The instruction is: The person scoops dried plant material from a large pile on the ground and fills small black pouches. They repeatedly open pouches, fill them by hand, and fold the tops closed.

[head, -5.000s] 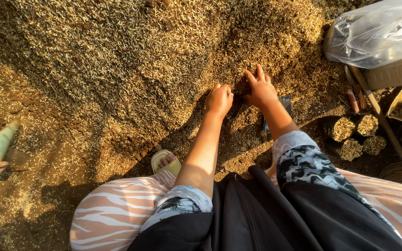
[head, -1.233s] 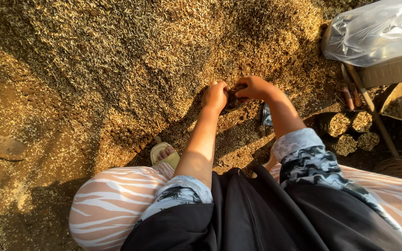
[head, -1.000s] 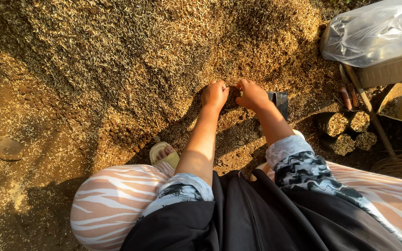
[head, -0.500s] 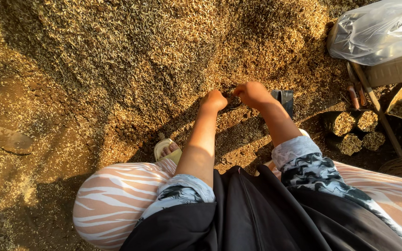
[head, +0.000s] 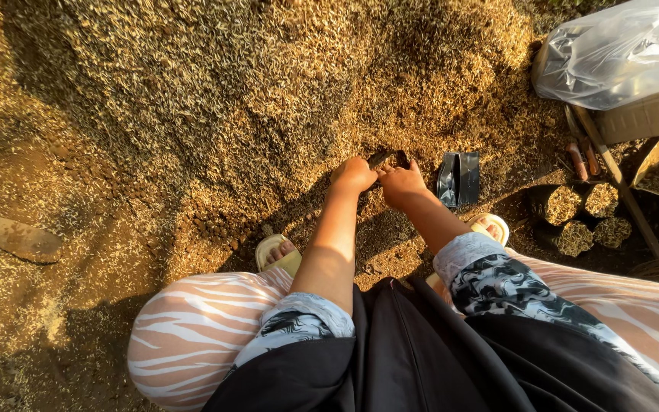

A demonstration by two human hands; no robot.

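Your left hand (head: pixel 354 174) is curled into a loose fist and your right hand (head: pixel 401 183) is closed beside it, knuckles nearly touching. Both pinch a small dark pouch-like thing (head: pixel 390 159) that shows just above your fingertips, at the foot of the big golden heap of husk and grain (head: pixel 268 91). The pouch lies directly ahead of both hands, its opening seemingly towards the heap; each hand is equally near it, and how firmly each grips I cannot tell.

Just to the right of your right hand, a flat black folded packet (head: pixel 458 178) stands on the ground, long axis running away from you. Beyond it sit husk-filled dark cylinders (head: pixel 573 217) and a clear plastic sack (head: pixel 619 49).

Compared with half a second ago, your hands sit closer together and slightly lower against the heap.
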